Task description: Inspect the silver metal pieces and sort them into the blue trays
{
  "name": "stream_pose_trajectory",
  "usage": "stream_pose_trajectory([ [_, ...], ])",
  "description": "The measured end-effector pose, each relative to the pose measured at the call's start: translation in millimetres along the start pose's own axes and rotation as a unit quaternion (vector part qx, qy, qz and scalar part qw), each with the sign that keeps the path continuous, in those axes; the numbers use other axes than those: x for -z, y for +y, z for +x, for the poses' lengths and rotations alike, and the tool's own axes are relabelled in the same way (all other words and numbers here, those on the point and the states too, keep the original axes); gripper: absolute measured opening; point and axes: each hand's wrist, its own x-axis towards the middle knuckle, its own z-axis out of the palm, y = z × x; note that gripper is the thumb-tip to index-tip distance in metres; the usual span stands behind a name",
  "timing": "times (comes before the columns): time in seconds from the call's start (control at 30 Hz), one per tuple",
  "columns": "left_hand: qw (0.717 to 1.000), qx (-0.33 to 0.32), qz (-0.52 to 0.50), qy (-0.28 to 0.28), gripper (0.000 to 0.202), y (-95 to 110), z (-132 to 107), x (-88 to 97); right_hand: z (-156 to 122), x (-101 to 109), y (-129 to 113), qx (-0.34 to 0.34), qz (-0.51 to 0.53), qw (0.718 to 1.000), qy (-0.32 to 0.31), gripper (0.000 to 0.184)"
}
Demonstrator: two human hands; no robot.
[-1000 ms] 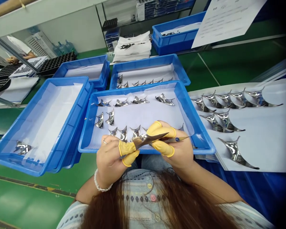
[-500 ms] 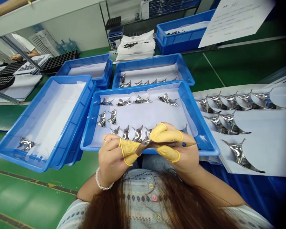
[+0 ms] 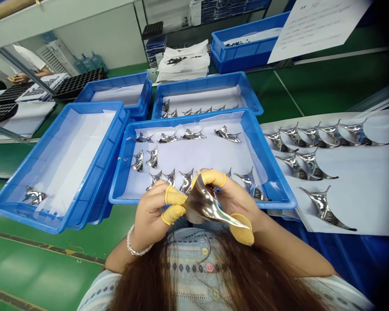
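Note:
Between my two hands is a shiny curved metal part (image 3: 207, 205), its broad polished face up and its long tip pointing right toward me. My left hand (image 3: 158, 209), with yellow finger cots on thumb and forefinger, pinches its left edge. My right hand (image 3: 240, 198) supports it from behind; yellow-cotted fingers touch the far edge and the thumb is near the long tip. Just beyond lies a blue tray (image 3: 194, 119) lined with white paper, holding several similar metal parts (image 3: 227, 134). Some of its front row is hidden by my hands.
At left, a stacked blue tray (image 3: 61, 168) holds one metal part (image 3: 34, 195). On the right, several parts lie on white paper (image 3: 369, 181). Another blue tray (image 3: 207, 82) with parts stands behind. A printed sheet (image 3: 317, 26) hangs upper right. A co-worker's hand (image 3: 19, 77) shows far left.
The metal part has turned from edge-on to showing its broad face, its tip swinging down toward me. My right thumb has moved down and away from the fingers. My left hand keeps its pinch.

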Motion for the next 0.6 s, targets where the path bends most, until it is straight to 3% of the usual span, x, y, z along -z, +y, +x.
stream_pose_trajectory([
  [0.13,0.998,-0.011,0.058,0.030,0.028,-1,-2,-0.3,0,1,0,0.030,0.033,0.999,-0.021,0.072],
  [0.27,0.990,-0.065,0.116,0.042,0.023,-2,-4,0.7,2,6,-2,0.057,-0.025,0.998,-0.027,0.058],
  [0.4,0.987,-0.084,0.129,0.034,0.022,-3,-4,1.3,4,8,-11,0.083,-0.128,0.988,-0.001,0.071],
  [0.6,0.990,-0.077,0.120,0.022,0.022,-3,-3,1.7,8,8,-16,0.100,-0.209,0.972,-0.033,0.077],
])
